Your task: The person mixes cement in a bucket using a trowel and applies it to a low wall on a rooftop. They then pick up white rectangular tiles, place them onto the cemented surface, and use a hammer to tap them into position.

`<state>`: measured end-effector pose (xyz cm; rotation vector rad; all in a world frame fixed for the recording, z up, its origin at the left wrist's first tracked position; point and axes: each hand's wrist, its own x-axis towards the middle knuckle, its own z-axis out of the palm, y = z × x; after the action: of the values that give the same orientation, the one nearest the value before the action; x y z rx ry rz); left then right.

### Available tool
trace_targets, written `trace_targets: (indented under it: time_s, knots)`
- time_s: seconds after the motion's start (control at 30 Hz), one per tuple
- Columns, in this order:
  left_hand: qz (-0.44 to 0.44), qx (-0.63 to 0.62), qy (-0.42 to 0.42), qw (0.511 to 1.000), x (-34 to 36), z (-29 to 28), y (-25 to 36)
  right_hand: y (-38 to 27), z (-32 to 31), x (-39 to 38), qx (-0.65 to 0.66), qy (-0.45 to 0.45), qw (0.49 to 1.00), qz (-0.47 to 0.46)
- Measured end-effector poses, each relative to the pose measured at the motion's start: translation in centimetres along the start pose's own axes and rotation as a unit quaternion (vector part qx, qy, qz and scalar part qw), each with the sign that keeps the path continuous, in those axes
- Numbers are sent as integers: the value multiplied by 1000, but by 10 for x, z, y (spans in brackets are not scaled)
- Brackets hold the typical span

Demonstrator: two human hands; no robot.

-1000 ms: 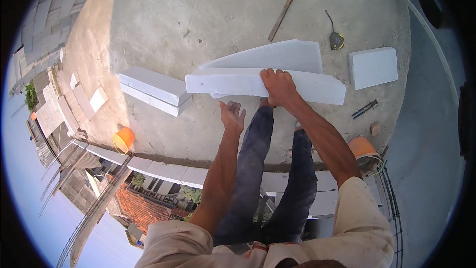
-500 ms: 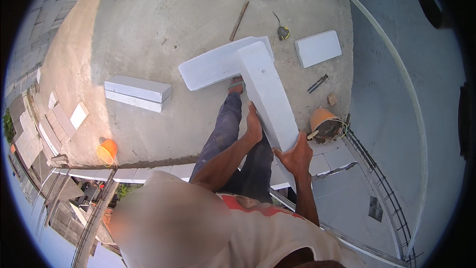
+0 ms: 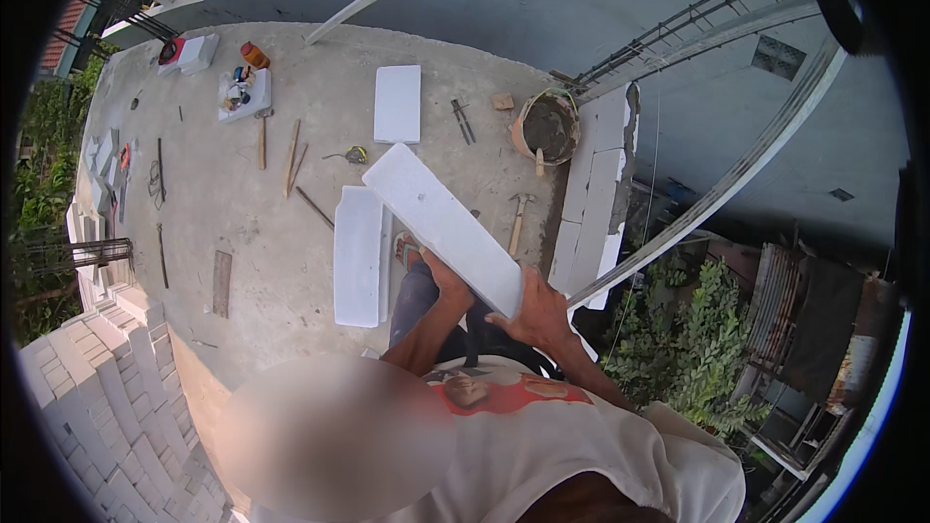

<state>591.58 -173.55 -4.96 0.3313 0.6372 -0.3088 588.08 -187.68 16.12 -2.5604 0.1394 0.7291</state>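
A long white building block point(image 3: 444, 225) is in both my hands, lifted at a slant in front of my legs. Its far end overlaps the corner of another white block point(image 3: 358, 257) on the floor. My left hand point(image 3: 448, 281) is closed on its left side, fingers partly hidden beneath. At the near right end my right hand point(image 3: 539, 310) grips it, thumb toward me. A claw hammer point(image 3: 518, 223) lies on the floor to the right of the held block.
Ahead lie a white block point(image 3: 397, 104), a tape measure point(image 3: 356, 154) and wood strips point(image 3: 292, 157). At the right, a mortar bucket point(image 3: 548, 128) stands by a low block wall point(image 3: 586, 196) at the floor's edge. Stacked blocks point(image 3: 121, 407) fill the lower left.
My view has swung to the right, bringing the low wall and hammer into sight. The held block has turned with me and now slants further left; both hands still grip it.
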Motion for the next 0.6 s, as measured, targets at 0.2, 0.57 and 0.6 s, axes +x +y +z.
trace_targets:
  time_s: [0.2, 0.57, 0.6]
  knots:
    - [-185, 35, -180, 965, -10, -23, -55, 49, 13, -78, 81, 74, 988, 110]
    - [-317, 455, -156, 817, -103, 84, -120, 71, -1, -247, 190, 284, 892, 296]
    - [-366, 486, -210, 765, -99, 95, -116, 71, -6, -260, 196, 317, 876, 307]
